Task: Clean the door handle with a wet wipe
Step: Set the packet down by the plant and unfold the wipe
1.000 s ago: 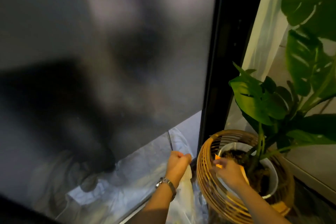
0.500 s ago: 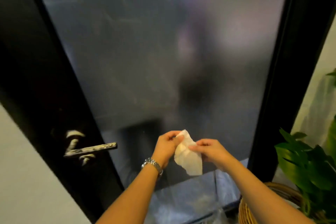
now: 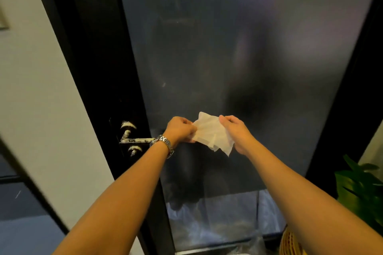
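A white wet wipe [image 3: 211,133] is stretched out between my two hands in front of the frosted glass door [image 3: 238,58]. My left hand [image 3: 180,129], with a metal watch on its wrist, pinches the wipe's left edge. My right hand [image 3: 236,131] pinches its right edge. The lever door handle [image 3: 135,140], smeared with whitish grime, juts from the black door frame [image 3: 107,80] just left of my left wrist; my wrist covers its tip.
A pale wall [image 3: 39,97] runs along the left of the frame. A leafy green plant [image 3: 360,188] and the rim of a wicker basket [image 3: 290,242] sit at the lower right. A crumpled plastic sheet [image 3: 209,221] shows behind the glass near the floor.
My view swung up from the plant basket to the door. Both hands rose with the wipe and pulled it open wider, and they now sit closer to the handle.
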`<move>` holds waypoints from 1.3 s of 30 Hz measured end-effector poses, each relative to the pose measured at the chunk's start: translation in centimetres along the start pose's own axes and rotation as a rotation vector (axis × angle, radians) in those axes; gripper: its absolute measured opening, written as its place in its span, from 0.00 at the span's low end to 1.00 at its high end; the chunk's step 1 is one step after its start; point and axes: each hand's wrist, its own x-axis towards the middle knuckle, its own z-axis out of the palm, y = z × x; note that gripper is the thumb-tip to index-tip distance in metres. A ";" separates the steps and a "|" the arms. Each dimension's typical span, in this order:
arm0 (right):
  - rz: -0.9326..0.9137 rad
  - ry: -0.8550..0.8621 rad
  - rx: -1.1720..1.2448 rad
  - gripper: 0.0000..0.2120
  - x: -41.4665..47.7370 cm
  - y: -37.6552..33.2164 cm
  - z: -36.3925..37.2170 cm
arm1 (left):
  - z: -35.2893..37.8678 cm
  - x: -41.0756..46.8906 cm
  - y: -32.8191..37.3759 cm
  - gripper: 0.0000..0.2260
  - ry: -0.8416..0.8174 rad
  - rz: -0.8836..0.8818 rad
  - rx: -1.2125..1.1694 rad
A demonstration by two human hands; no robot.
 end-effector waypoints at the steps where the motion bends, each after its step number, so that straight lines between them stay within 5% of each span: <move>1: 0.022 -0.046 0.006 0.13 0.0 -0.5 -0.3 | -0.5 0.0 0.0 0.04 0.000 -0.025 -0.049; 5: 0.096 -0.331 -0.159 0.23 0.2 -1.5 -1.2 | -1.7 -0.4 0.2 0.04 -0.026 -0.102 -0.403; 9: 0.143 -0.479 -0.339 0.14 0.4 -1.3 -0.7 | -2.3 -0.8 0.6 0.06 0.081 -0.083 -0.606; 14: 0.152 -0.492 0.008 0.12 0.9 -0.6 -0.5 | -3.3 -1.8 -0.5 0.05 0.167 -0.029 -0.230; 17: 0.125 -0.432 0.141 0.03 1.3 -0.9 0.3 | -3.0 -2.8 -1.2 0.08 0.148 0.131 0.027; 23: 0.122 -0.443 0.071 0.07 0.6 -1.0 3.7 | -1.7 -4.8 -0.8 0.16 -0.017 0.320 -0.027; 26: 0.143 -0.426 0.142 0.13 0.6 -0.9 4.9 | -2.1 -4.8 -1.2 0.18 0.054 0.358 0.096; 32: 0.010 -0.712 0.031 0.13 0.2 -1.3 5.9 | -4.7 -4.3 -2.5 0.03 0.187 0.277 -0.028; 39: -0.111 -0.548 -0.121 0.06 0.2 -2.2 9.5 | -8.4 -5.3 -2.6 0.06 0.020 0.171 -0.302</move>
